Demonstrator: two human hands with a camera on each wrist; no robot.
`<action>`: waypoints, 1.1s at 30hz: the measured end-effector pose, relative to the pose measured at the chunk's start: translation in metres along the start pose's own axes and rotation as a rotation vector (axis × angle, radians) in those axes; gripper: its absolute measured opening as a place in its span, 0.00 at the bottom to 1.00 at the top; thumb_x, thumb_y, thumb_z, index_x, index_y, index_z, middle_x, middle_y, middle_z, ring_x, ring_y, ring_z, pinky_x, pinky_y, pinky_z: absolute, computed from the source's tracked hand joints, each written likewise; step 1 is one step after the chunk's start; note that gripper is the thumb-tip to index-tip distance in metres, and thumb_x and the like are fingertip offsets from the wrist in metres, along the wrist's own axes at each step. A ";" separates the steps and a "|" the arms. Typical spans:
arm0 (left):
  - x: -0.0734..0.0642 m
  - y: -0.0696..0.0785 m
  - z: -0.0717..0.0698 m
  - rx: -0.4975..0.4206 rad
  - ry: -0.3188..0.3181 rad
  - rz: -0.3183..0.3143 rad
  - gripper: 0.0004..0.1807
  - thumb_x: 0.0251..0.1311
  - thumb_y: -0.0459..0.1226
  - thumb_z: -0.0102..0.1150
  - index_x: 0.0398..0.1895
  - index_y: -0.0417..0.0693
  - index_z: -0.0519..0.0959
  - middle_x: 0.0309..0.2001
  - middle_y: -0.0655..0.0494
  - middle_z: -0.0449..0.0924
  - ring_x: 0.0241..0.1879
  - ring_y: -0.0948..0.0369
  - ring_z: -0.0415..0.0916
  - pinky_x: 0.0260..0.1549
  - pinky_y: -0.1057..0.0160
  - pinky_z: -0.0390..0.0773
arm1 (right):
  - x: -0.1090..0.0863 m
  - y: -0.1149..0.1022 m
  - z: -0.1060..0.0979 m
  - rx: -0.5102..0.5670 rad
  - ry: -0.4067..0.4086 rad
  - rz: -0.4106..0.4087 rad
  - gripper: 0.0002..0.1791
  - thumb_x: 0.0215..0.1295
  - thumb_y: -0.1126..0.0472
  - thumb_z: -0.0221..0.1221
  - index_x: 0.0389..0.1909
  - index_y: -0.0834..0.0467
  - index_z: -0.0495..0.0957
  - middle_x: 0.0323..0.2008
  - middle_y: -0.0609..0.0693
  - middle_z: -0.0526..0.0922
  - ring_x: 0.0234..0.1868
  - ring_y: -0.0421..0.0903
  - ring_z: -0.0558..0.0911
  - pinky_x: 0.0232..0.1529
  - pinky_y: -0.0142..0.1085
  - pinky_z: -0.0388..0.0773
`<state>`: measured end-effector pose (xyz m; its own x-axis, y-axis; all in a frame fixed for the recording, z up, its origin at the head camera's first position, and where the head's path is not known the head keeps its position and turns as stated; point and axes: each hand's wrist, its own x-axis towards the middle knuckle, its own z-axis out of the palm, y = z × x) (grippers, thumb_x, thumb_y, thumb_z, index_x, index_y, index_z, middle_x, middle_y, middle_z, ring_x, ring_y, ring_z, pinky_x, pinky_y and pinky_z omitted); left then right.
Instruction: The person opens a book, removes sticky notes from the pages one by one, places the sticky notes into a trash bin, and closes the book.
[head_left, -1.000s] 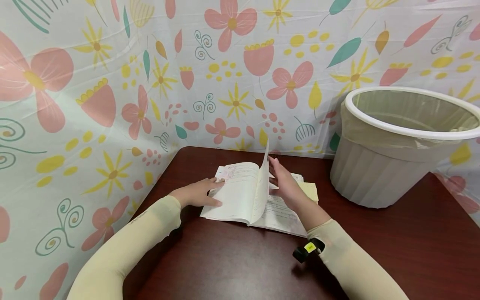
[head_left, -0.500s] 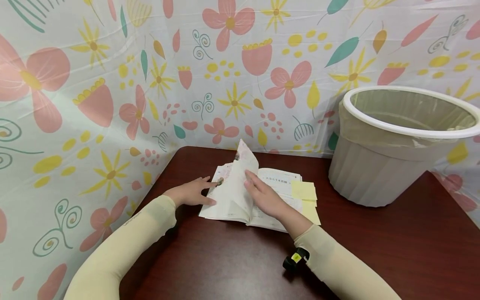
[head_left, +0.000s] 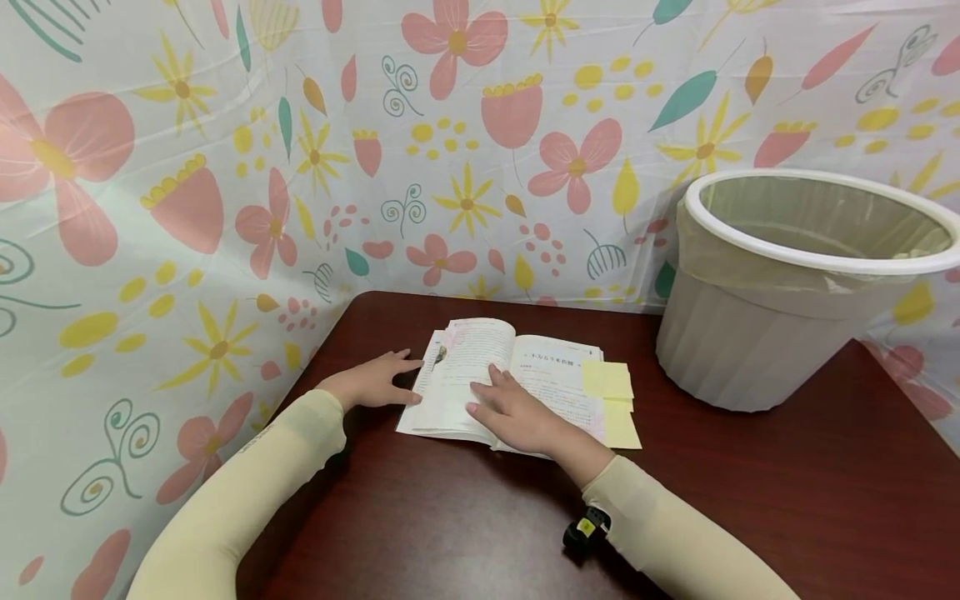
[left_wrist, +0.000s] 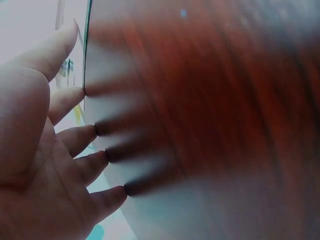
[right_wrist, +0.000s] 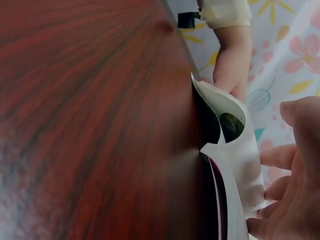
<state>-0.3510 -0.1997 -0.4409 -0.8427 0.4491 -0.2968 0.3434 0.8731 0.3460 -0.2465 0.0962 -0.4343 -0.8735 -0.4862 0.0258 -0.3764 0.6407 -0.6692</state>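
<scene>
An open book (head_left: 457,400) with printed pages lies on the dark wooden table. Yellow sticky notes (head_left: 607,381) stick out past its right edge. My left hand (head_left: 375,382) lies at the book's left edge, fingers spread. In the left wrist view, several fingertips of the left hand (left_wrist: 55,155) touch the tabletop and the thumb is by the page edge. Over the left page near the spine is my right hand (head_left: 517,417), its fingers extended. The right wrist view has the right hand (right_wrist: 295,195) at the curved white pages (right_wrist: 250,170).
A grey trash bin (head_left: 738,350) with a white rim and a liner stands at the right of the table (head_left: 420,517). Floral fabric (head_left: 450,208) hangs behind and along the left. A black device (head_left: 585,533) is strapped to the right wrist.
My right hand has moved left, turning a page over from the right side; it now lies down on the left. The left hand has slid slightly left, off the page to its edge.
</scene>
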 end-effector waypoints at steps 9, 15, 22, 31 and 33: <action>-0.003 0.005 -0.002 0.005 -0.009 -0.014 0.44 0.65 0.59 0.62 0.82 0.63 0.59 0.84 0.45 0.47 0.83 0.40 0.40 0.78 0.36 0.52 | -0.005 0.007 -0.001 -0.160 -0.063 -0.034 0.32 0.77 0.40 0.52 0.75 0.51 0.69 0.83 0.63 0.47 0.81 0.73 0.45 0.77 0.69 0.49; -0.001 0.012 0.001 -0.012 0.045 0.035 0.37 0.67 0.49 0.60 0.79 0.60 0.64 0.82 0.45 0.56 0.81 0.43 0.53 0.77 0.40 0.58 | -0.002 0.011 0.001 -0.247 -0.103 -0.006 0.32 0.76 0.37 0.51 0.77 0.43 0.68 0.84 0.55 0.47 0.81 0.73 0.49 0.72 0.77 0.46; 0.002 0.023 0.002 0.017 0.109 0.101 0.31 0.69 0.48 0.62 0.75 0.59 0.71 0.76 0.48 0.67 0.75 0.50 0.65 0.74 0.45 0.66 | 0.000 0.013 0.001 -0.285 -0.123 -0.010 0.33 0.76 0.35 0.50 0.78 0.39 0.65 0.84 0.54 0.45 0.81 0.72 0.48 0.72 0.76 0.45; 0.020 0.040 -0.006 0.118 0.166 0.174 0.12 0.67 0.48 0.65 0.47 0.55 0.88 0.49 0.57 0.84 0.48 0.59 0.79 0.52 0.55 0.80 | -0.004 0.015 -0.013 -0.157 -0.166 -0.067 0.29 0.77 0.43 0.53 0.75 0.46 0.70 0.83 0.56 0.50 0.80 0.73 0.51 0.72 0.77 0.44; 0.025 0.045 -0.009 0.122 0.152 0.168 0.09 0.67 0.49 0.65 0.35 0.57 0.87 0.39 0.60 0.84 0.39 0.60 0.77 0.43 0.58 0.79 | -0.004 0.017 -0.016 -0.110 -0.163 -0.086 0.27 0.78 0.46 0.53 0.73 0.49 0.73 0.81 0.57 0.56 0.79 0.73 0.53 0.74 0.75 0.45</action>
<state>-0.3602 -0.1511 -0.4246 -0.8193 0.5639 -0.1039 0.5232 0.8094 0.2668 -0.2538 0.1185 -0.4336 -0.7785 -0.6258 -0.0477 -0.4865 0.6497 -0.5842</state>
